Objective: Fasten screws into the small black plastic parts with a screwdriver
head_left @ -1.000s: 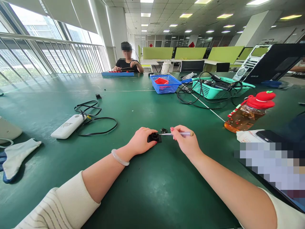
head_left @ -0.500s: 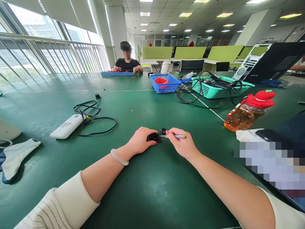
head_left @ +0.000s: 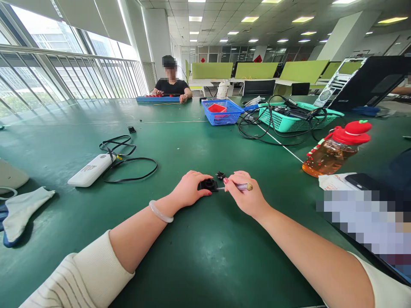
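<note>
Near the middle of the green table [head_left: 199,252], my left hand [head_left: 189,188] grips a small black part [head_left: 209,185] between thumb and fingers. My right hand [head_left: 245,192] is closed on a screwdriver [head_left: 244,187] with a translucent handle. Its metal shaft points left, and the tip is at the right edge of the black part. Just behind, between my hands, lies a little heap of small dark pieces [head_left: 220,175], too small to tell apart.
A white power bank [head_left: 91,171] with a black cable lies left. Blue [head_left: 222,116] and green [head_left: 289,123] baskets stand behind, cables spilling over. A red-lidded bottle [head_left: 334,149] and a phone [head_left: 362,182] are right. A person [head_left: 171,85] sits across the table.
My right hand and the screwdriver have shifted very slightly to the right and down. My left hand holds its place on the black part. The seated person's hand has moved a little.
</note>
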Motion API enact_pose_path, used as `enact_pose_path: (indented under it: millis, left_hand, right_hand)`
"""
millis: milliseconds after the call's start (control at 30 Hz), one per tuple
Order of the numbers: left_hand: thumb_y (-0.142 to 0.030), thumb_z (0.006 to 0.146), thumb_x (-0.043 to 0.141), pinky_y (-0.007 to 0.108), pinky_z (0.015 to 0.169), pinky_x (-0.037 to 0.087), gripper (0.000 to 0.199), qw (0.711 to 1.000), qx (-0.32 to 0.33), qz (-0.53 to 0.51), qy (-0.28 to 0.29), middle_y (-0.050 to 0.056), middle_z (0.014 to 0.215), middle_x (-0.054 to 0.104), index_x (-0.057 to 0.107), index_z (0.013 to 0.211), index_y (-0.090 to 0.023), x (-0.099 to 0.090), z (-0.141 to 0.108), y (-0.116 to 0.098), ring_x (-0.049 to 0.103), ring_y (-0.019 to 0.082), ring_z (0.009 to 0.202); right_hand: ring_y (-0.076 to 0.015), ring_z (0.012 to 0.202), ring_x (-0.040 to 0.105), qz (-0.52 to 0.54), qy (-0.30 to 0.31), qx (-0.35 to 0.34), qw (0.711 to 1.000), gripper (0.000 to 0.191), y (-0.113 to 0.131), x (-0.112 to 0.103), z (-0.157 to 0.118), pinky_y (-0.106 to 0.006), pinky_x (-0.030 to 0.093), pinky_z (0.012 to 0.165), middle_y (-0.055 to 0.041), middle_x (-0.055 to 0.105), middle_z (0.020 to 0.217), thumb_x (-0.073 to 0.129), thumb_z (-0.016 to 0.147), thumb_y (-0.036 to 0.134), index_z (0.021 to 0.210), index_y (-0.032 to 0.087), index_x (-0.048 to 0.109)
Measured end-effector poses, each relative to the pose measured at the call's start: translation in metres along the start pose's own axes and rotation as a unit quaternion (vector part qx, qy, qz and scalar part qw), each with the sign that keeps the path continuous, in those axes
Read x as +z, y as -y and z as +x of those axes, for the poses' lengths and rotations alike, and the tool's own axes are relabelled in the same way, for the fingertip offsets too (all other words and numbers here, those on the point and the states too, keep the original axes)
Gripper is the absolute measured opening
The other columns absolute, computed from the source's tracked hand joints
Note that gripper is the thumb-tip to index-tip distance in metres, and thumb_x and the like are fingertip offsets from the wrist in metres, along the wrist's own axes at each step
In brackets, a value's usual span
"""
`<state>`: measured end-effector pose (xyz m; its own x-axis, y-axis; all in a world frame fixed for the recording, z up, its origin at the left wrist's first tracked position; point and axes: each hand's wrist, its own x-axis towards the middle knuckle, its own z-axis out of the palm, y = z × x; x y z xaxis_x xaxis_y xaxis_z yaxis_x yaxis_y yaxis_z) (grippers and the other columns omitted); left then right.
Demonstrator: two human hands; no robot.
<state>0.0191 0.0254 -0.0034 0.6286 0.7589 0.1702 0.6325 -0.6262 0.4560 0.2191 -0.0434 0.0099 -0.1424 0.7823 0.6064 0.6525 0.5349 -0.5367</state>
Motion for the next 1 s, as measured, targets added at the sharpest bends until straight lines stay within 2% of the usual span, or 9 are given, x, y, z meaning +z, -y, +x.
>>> enact_pose_path:
  millis: [67,133,233,333,500,633,733,867,1000]
  left_hand:
    - [-0.036,0.077,0.075,0.045,0.1,0.046,0.048,1.0,-0.001,0.001,0.0,0.006,0.111,0.071,0.064,0.123,-0.026,0.0,0.0002,0.0002,0.059,0.028,0.109]
    - [-0.035,0.078,0.075,0.044,0.101,0.045,0.048,1.0,-0.002,0.0,0.0,0.006,0.112,0.071,0.063,0.123,-0.026,-0.0003,0.0,-0.0002,0.059,0.028,0.109]
    - [-0.036,0.079,0.074,0.044,0.1,0.045,0.047,1.0,0.0,0.0,-0.001,0.006,0.111,0.071,0.063,0.124,-0.025,-0.0014,-0.0009,-0.0019,0.059,0.028,0.109]
    - [-0.039,0.08,0.072,0.044,0.099,0.046,0.044,1.0,0.002,-0.001,-0.007,0.006,0.11,0.071,0.064,0.122,-0.026,-0.0025,-0.002,-0.0039,0.06,0.027,0.107]
    - [-0.04,0.082,0.069,0.044,0.099,0.046,0.042,1.0,0.002,-0.005,-0.009,0.007,0.11,0.07,0.064,0.122,-0.026,-0.0023,-0.0022,-0.0038,0.059,0.027,0.107]
    - [-0.037,0.079,0.073,0.044,0.099,0.046,0.046,1.0,0.003,-0.007,-0.006,0.006,0.109,0.07,0.064,0.123,-0.026,-0.0014,-0.0014,-0.0021,0.059,0.028,0.107]
    - [-0.035,0.078,0.073,0.044,0.1,0.046,0.047,1.0,-0.002,-0.003,-0.005,0.006,0.108,0.07,0.064,0.123,-0.026,-0.0013,-0.0015,-0.0021,0.059,0.028,0.107]
    - [-0.035,0.08,0.071,0.043,0.097,0.048,0.046,1.0,0.004,0.001,-0.008,0.006,0.108,0.07,0.063,0.124,-0.025,-0.002,-0.0024,-0.0039,0.061,0.027,0.105]
    - [-0.034,0.084,0.067,0.039,0.096,0.05,0.045,0.999,0.024,-0.018,-0.019,0.007,0.116,0.069,0.061,0.127,-0.023,-0.0033,-0.0035,-0.0059,0.062,0.025,0.106]
  right_hand:
    - [-0.0148,0.054,0.051,-0.009,0.017,0.005,1.0,0.043,0.0007,-0.0012,0.0006,-0.033,0.047,0.082,0.003,0.05,0.049,0.042,0.097,0.033,0.056,0.023,0.048]
    - [-0.0139,0.054,0.05,-0.01,0.025,-0.006,1.0,0.042,0.0018,-0.0023,0.0005,-0.034,0.046,0.085,0.0033,0.051,0.05,0.042,0.097,0.031,0.056,0.022,0.048]
    - [-0.0121,0.056,0.052,0.01,0.028,-0.051,0.998,0.038,0.0039,-0.0024,-0.0009,-0.037,0.04,0.095,0.0042,0.055,0.055,0.044,0.097,0.027,0.06,0.022,0.052]
    - [-0.0129,0.062,0.056,0.024,0.054,-0.079,0.995,0.03,0.0055,0.0008,-0.0018,-0.036,0.041,0.091,0.0039,0.06,0.06,0.05,0.095,0.029,0.066,0.023,0.057]
    - [-0.0135,0.063,0.059,0.039,0.083,-0.012,0.996,0.027,0.0044,0.0059,-0.0017,-0.031,0.045,0.078,0.0038,0.064,0.063,0.054,0.093,0.031,0.068,0.023,0.061]
    - [-0.0171,0.069,0.06,0.074,0.012,0.019,0.997,0.035,0.0026,0.0013,-0.0018,-0.031,0.047,0.071,0.0003,0.063,0.061,0.053,0.094,0.04,0.065,0.023,0.062]
    - [-0.0169,0.063,0.057,0.071,-0.037,0.081,0.994,0.04,0.0017,-0.0024,-0.001,-0.029,0.043,0.061,0.0003,0.057,0.056,0.049,0.094,0.044,0.063,0.022,0.06]
    - [-0.0126,0.048,0.044,0.102,0.016,0.154,0.983,0.042,0.001,-0.001,0.0007,-0.026,0.034,0.047,0.0024,0.05,0.052,0.049,0.093,0.048,0.062,0.021,0.059]
    - [-0.0113,0.048,0.041,0.124,0.053,0.155,0.979,0.038,0.0009,0.0028,0.0011,-0.026,0.031,0.046,0.0029,0.049,0.055,0.051,0.091,0.047,0.064,0.021,0.06]
